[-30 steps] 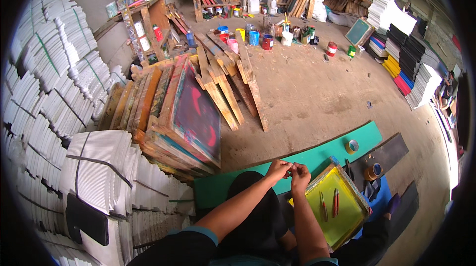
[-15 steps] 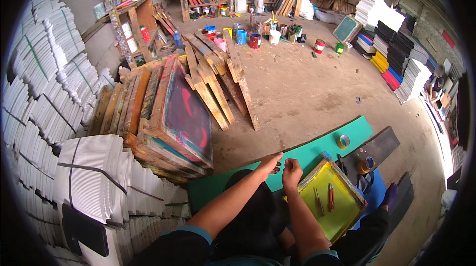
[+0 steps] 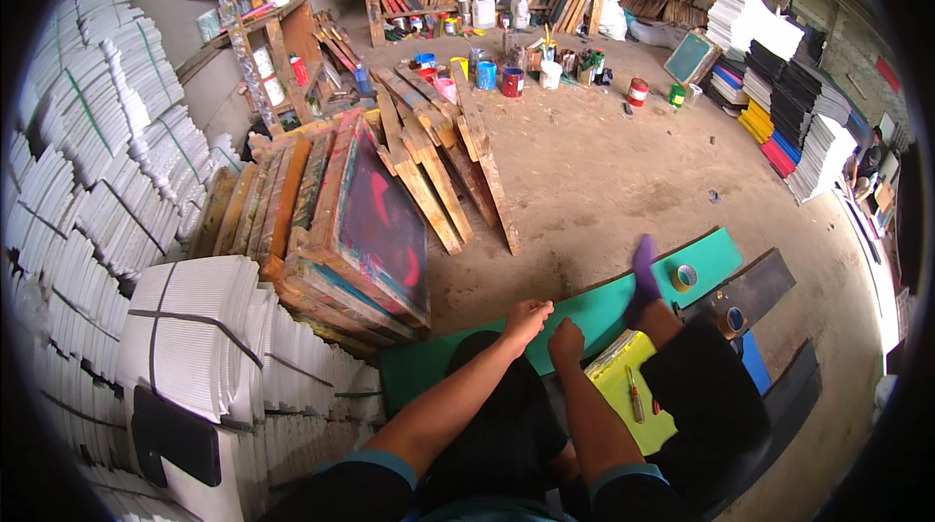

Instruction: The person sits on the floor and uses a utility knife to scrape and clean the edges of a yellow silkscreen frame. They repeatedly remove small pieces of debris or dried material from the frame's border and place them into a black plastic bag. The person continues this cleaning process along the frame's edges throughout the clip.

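My left hand (image 3: 527, 323) is raised over the green foam sheet (image 3: 575, 313), thumb and fingers pinched together. Just beside it, my right hand (image 3: 566, 343) is curled into a fist, a small gap between the two. Whatever either hand holds is too small or hidden to make out. Right of my right forearm lies a yellow-green mesh screen (image 3: 612, 384) in a frame, with a slim red-handled tool (image 3: 636, 395) on it. My bent right leg covers much of the screen, and its purple-socked foot (image 3: 643, 283) is over the green sheet.
Tape rolls (image 3: 684, 278) sit on the sheets at right. On the left stand stacked white sheets (image 3: 185, 327), a black phone-like slab (image 3: 175, 436) and leaning wooden screen frames (image 3: 375, 220). Paint cans (image 3: 512, 82) stand farther back, and foam stacks (image 3: 823, 157) rise at far right.
My right leg has swung left across the screen, its purple-socked foot moving from the far right to the green sheet. My left hand's fingers have drawn into a pinch.
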Demonstrator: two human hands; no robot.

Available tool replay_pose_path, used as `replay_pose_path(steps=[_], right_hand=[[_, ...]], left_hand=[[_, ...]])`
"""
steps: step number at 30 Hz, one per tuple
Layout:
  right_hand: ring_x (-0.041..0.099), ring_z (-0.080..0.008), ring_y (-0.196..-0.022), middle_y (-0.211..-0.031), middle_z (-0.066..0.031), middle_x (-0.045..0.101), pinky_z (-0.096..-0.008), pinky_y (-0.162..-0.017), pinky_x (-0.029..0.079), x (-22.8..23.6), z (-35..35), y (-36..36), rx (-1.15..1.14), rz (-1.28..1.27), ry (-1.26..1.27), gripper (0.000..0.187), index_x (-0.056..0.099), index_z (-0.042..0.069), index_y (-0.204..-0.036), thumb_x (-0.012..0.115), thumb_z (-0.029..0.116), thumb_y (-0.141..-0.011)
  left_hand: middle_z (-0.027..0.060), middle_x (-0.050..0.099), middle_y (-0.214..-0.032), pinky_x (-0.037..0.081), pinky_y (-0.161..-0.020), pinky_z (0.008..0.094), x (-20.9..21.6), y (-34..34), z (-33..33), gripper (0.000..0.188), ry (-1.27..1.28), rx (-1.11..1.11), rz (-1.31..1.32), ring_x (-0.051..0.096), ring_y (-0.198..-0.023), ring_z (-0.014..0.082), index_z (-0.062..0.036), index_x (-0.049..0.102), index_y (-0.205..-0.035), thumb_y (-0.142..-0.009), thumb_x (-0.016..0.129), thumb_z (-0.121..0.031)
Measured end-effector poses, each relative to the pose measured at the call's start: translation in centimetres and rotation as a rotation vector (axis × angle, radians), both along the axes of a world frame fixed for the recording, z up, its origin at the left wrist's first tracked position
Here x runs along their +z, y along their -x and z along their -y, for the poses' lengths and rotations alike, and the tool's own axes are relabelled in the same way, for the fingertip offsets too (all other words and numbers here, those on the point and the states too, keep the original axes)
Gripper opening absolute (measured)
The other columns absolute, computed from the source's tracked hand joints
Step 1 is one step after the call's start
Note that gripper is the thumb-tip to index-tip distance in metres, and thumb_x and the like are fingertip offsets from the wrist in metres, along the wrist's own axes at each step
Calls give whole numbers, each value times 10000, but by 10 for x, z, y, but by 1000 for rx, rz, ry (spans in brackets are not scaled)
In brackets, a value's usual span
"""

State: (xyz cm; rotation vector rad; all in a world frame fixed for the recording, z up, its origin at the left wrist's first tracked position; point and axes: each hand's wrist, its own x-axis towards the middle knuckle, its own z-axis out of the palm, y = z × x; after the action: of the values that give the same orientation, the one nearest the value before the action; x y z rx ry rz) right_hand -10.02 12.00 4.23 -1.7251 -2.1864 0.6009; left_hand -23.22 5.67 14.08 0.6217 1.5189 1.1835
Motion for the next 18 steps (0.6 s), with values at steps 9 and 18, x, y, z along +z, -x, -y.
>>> replay_pose_path(steps=[9, 18], right_hand=[[721, -425, -960, -994, -234, 736, -499, -806, 584, -20, 25, 4, 169, 16, 124, 104, 734, 19, -922, 647, 56, -879], [685, -431, -1011, -1085, -216, 703, -516, -888, 560, 66, 23, 37, 305, -445, -120, 257, 634, 61, -1181, 612, 175, -952]], left_hand=[[16, 678, -1023, 522, -784, 315, -1, -13, 24, 369, 7, 128, -12, 619, -866, 136, -88, 725, -1122, -1027, 621, -428], [130, 738, -1102, 569, -862, 370, 22, -6, 35, 311, -150, 193, -727, 721, -972, 240, -22, 706, -1152, -1004, 676, -294]])
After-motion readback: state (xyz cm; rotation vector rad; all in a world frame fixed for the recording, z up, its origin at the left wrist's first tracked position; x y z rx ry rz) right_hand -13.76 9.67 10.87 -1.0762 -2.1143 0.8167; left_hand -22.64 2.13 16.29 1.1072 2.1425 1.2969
